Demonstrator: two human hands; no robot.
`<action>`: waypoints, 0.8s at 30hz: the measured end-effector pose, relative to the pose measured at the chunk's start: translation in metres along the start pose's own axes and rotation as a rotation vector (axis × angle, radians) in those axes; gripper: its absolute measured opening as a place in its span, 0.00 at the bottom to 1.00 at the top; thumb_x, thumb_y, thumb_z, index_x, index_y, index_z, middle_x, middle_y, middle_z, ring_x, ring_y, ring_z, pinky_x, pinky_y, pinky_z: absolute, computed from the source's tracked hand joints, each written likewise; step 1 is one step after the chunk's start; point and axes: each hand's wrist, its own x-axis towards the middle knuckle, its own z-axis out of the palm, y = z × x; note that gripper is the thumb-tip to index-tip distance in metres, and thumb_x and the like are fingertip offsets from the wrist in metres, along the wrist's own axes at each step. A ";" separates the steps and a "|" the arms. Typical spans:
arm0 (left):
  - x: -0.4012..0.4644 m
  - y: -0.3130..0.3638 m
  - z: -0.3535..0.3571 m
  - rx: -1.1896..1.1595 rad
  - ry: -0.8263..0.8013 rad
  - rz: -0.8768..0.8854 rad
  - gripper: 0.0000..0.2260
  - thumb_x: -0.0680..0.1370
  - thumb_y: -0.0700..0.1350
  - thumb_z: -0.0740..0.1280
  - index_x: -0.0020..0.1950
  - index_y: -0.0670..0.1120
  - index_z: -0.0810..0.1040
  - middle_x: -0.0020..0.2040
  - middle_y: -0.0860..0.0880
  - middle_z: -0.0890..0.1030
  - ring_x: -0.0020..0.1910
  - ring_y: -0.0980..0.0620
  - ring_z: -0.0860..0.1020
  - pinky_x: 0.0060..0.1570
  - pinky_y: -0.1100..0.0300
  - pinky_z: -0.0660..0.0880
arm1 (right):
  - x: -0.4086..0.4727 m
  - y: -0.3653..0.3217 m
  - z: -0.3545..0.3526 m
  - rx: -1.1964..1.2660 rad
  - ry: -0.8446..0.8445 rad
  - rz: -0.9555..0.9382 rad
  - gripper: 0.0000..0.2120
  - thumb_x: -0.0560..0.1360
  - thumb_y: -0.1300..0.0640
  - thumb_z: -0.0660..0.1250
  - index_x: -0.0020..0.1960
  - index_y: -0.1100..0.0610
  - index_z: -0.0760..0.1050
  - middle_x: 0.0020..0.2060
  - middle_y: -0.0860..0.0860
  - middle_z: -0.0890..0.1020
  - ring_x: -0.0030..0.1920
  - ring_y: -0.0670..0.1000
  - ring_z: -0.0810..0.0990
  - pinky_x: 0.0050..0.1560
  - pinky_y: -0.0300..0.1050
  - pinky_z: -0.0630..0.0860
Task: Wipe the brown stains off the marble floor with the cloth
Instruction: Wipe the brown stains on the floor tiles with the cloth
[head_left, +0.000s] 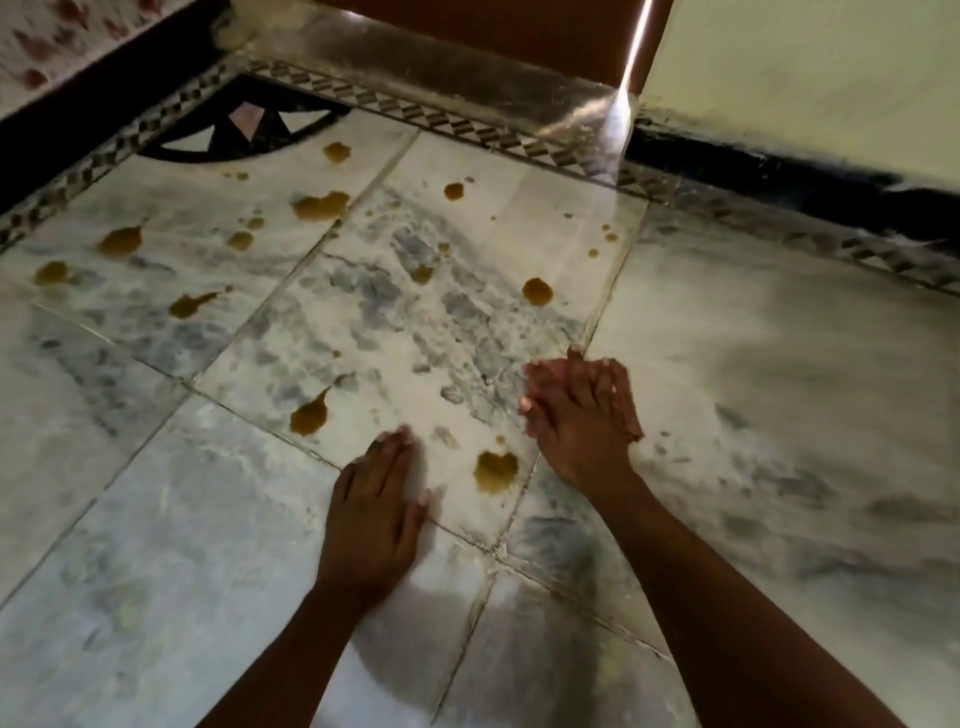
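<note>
Both forearms reach in from the bottom edge. Left hand (375, 512) lies flat on the marble floor (779, 395), fingers straight and close together, palm down. Right hand (582, 410) is further out, pressing down on a pinkish cloth (545, 382), fingers stretched over it; the cloth peeks out on both sides of the fingers. It's blurred, so whether the fingers curl around the fabric I cannot tell. Between the two hands, just beside the right wrist, sits a brown stain (496, 470). Another stain (310, 415) lies just ahead of the left fingertips. More brown spots (319, 206) are scattered well beyond, toward the patterned border (415, 111).
</note>
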 end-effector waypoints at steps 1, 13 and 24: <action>0.000 -0.001 0.000 0.016 0.009 -0.010 0.27 0.86 0.53 0.57 0.83 0.44 0.66 0.85 0.47 0.65 0.83 0.48 0.64 0.78 0.48 0.66 | 0.001 -0.002 0.007 -0.046 0.063 0.006 0.28 0.84 0.34 0.49 0.82 0.35 0.61 0.87 0.52 0.51 0.85 0.67 0.44 0.82 0.64 0.39; 0.004 -0.008 0.004 0.003 0.018 -0.031 0.26 0.83 0.47 0.60 0.82 0.45 0.68 0.85 0.49 0.65 0.83 0.48 0.64 0.75 0.42 0.69 | -0.066 0.004 0.018 -0.172 0.094 -0.039 0.27 0.85 0.37 0.45 0.84 0.35 0.54 0.87 0.47 0.53 0.86 0.57 0.50 0.82 0.63 0.55; 0.006 -0.005 0.004 0.044 0.008 -0.071 0.27 0.83 0.46 0.57 0.83 0.47 0.67 0.85 0.50 0.64 0.83 0.49 0.64 0.75 0.45 0.67 | -0.082 -0.024 0.036 -0.221 0.055 -0.136 0.29 0.86 0.37 0.51 0.84 0.33 0.45 0.87 0.50 0.44 0.86 0.62 0.38 0.84 0.67 0.46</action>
